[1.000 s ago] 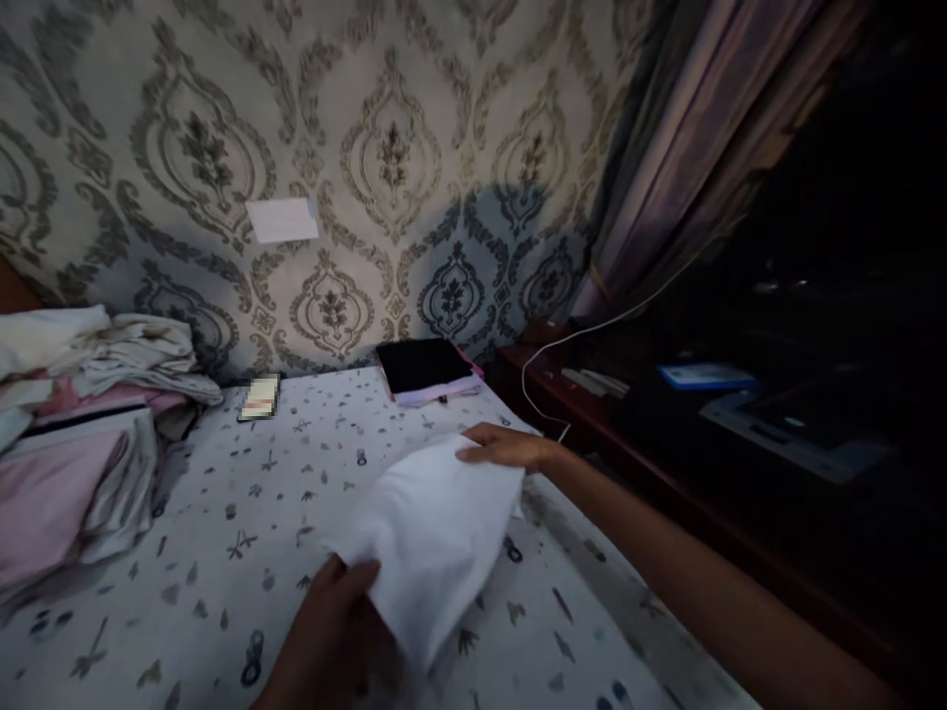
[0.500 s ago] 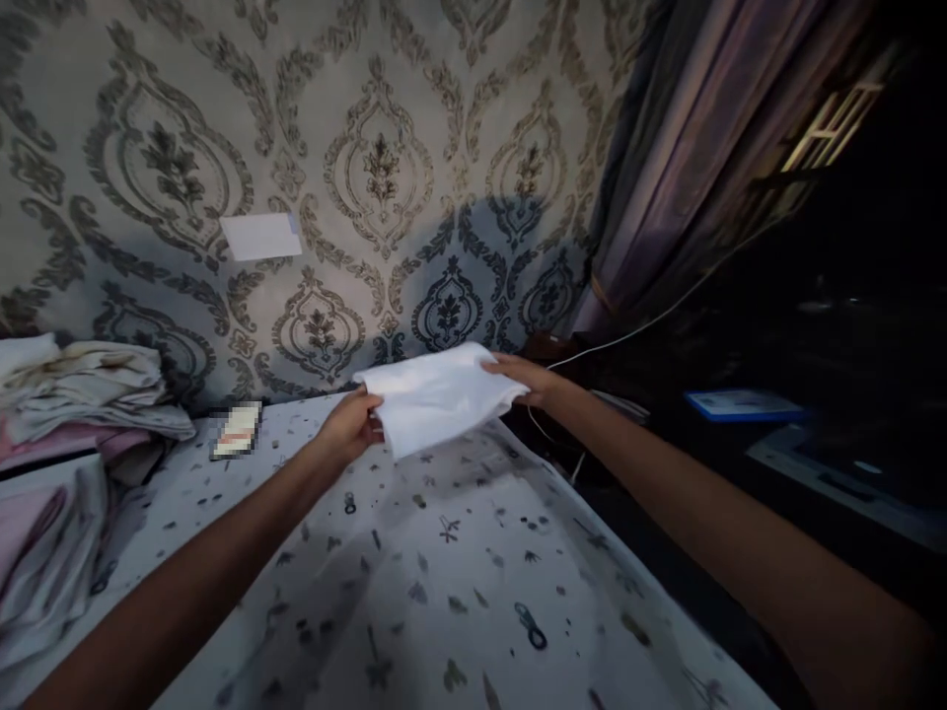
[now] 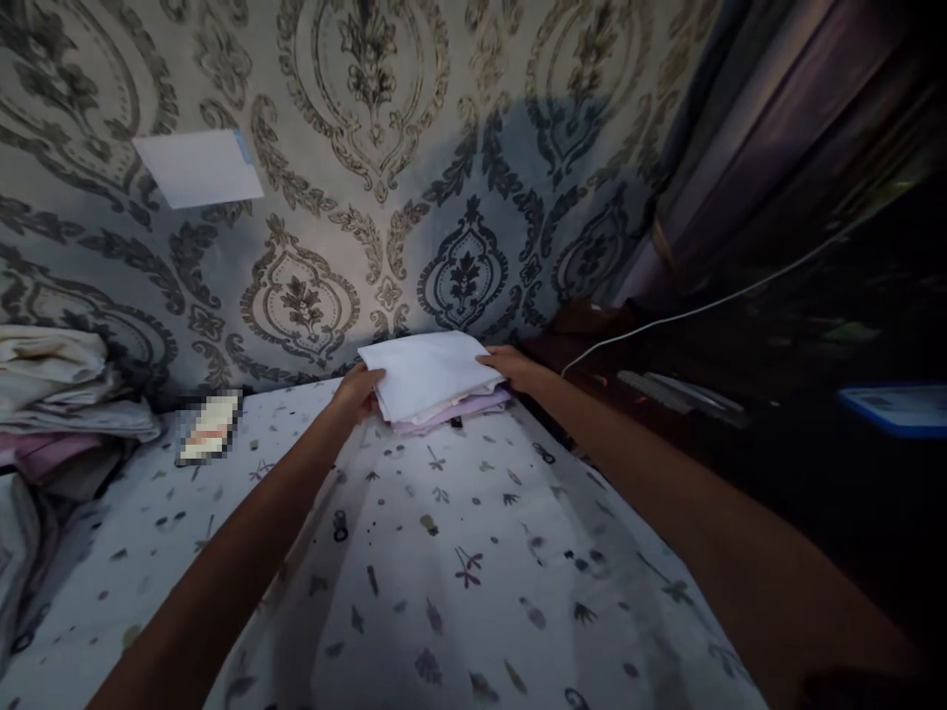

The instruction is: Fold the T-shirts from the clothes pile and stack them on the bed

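A folded white cloth (image 3: 429,370) lies flat at the far end of the bed, close to the wall. Under it, the edges of other folded fabric show, among them a lilac cloth (image 3: 463,409). At the left edge, my left hand (image 3: 360,388) grips the white cloth, thumb on top and fingers partly hidden below. My right hand (image 3: 507,365) pinches its right edge in the same way. Both arms reach forward across the patterned bedsheet (image 3: 414,542).
A heap of crumpled clothes (image 3: 59,394) is at the left. Beside it lies a blurred-out item (image 3: 209,427). A white card (image 3: 199,168) is on the patterned wall. To the right are a white cable (image 3: 688,308), a curtain (image 3: 769,118) and a blue-edged object (image 3: 899,409).
Both hands have lowered the white cloth from above the bed onto the folded fabric by the wall. The view has moved closer and tilted down.
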Available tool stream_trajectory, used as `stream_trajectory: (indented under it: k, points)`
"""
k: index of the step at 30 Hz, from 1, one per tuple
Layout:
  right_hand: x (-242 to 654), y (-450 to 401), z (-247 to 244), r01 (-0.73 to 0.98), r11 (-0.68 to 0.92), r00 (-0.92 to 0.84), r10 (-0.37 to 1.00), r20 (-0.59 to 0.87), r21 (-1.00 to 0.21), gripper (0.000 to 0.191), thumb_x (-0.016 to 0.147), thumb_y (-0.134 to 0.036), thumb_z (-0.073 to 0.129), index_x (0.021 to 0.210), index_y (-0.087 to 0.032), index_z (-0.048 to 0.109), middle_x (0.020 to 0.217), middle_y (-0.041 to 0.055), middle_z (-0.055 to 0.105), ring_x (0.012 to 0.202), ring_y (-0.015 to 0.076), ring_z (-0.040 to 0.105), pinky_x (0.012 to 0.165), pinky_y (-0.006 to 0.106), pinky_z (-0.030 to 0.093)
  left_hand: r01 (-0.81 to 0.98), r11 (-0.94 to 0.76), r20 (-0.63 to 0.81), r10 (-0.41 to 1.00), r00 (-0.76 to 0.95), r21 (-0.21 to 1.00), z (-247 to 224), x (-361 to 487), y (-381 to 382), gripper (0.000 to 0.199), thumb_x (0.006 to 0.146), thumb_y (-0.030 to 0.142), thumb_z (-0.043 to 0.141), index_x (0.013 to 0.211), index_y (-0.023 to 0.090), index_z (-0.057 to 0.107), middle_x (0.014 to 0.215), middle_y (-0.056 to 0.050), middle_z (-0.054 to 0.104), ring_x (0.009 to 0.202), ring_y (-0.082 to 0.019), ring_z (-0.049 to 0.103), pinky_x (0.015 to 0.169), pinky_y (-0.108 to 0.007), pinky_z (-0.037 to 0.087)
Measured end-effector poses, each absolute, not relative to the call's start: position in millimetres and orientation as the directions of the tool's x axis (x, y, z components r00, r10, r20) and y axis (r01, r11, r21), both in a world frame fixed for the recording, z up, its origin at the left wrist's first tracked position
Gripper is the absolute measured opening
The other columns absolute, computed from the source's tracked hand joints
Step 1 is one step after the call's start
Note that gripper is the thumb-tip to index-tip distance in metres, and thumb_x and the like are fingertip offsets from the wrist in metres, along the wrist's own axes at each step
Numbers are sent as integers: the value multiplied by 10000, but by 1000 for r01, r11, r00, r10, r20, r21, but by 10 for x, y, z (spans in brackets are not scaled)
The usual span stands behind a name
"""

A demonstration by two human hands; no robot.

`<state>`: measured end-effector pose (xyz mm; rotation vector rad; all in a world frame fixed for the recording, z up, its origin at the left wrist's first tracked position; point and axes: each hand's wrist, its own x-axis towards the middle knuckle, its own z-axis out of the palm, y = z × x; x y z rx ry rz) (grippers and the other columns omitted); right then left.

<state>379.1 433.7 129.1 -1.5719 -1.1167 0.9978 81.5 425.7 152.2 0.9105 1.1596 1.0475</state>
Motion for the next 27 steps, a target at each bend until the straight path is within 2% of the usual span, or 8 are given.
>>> stream_trajectory:
  k: [6,13,17,20,22,24,26,27]
  points:
    - [3788,4305,1371,341,-39,318,945,76,-939,252,826,-260,659,1029,-140,747,731,-13,685,627,117,552,581,213,421,-133,167,-157,984,82,977,1678,801,4446,703,684,-14,606,1316,292,585,761,29,662,531,-113,565,464,-179,463]
    - [3760,4167,1285,571,-53,314,936,159,-819,220,768,-252,622,888,-143,771,709,-31,667,713,161,596,634,235,449,37,182,-184,982,53,983,1480,718,4410,462,731,57,662,1170,188,602,784,-29,680,651,-187,669,565,-280,566]
    - [3751,4118,1423,694,-117,344,920,185,-710,236,751,-233,646,932,-144,770,832,32,722,856,235,650,744,301,492,236,118,-121,993,-2,965,1524,650,4352,480,751,96,662,1209,184,550,947,-102,716,881,-295,722,716,-422,610]
    - [3602,4139,1597,774,-117,353,895,271,-622,358,804,-308,655,1125,-173,739,1146,115,717,1124,317,609,970,421,450,385,3,22,998,-62,923,1693,658,4327,519,757,151,695,1249,185,532,1261,-188,638,1249,-387,586,965,-531,531]
    - [3416,4213,1680,833,-33,273,893,357,-553,414,890,-374,585,1255,-209,688,1359,122,629,1290,323,515,1095,458,356,538,-197,253,967,-32,820,1783,736,4323,511,827,199,650,1317,188,506,1456,-191,510,1435,-367,400,1135,-532,389]
    - [3214,4325,1684,896,70,130,903,410,-438,453,968,-413,482,1358,-232,625,1502,103,523,1397,306,417,1161,470,276,700,-414,471,873,126,581,1775,861,4332,523,912,283,575,1407,166,453,1554,-195,412,1508,-348,276,1211,-539,259]
    - [3064,4439,1600,935,121,16,924,382,-334,489,1002,-449,428,1417,-239,579,1544,96,483,1429,304,383,1180,490,249,771,-494,486,829,277,403,1646,990,4349,597,949,407,541,1459,124,413,1583,-233,368,1526,-368,233,1218,-559,220]
    - [3021,4485,1535,944,123,-10,938,347,-307,501,1005,-470,428,1425,-239,572,1537,97,495,1424,305,392,1180,494,252,774,-472,429,856,287,422,1553,1043,4359,647,942,469,551,1464,113,412,1593,-252,347,1530,-385,216,1213,-567,224]
